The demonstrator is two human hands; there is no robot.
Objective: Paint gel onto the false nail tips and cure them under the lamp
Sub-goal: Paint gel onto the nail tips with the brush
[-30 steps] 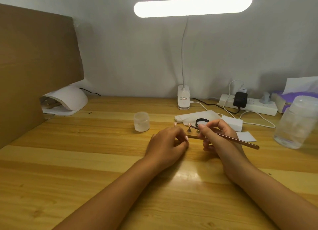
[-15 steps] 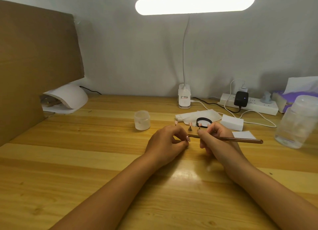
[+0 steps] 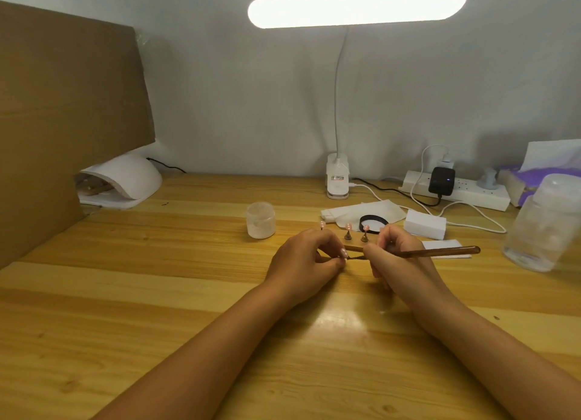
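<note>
Over the table (image 3: 157,294), the left hand (image 3: 305,259) still pinches a nail tip (image 3: 345,253) at centre, and the right hand (image 3: 399,259) still grips the brush (image 3: 440,252). The brush has levelled, its handle pointing right and its bristles meeting the tip.

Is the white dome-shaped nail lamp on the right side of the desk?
No, the nail lamp sits at the far left, beside the cardboard panel.
</note>
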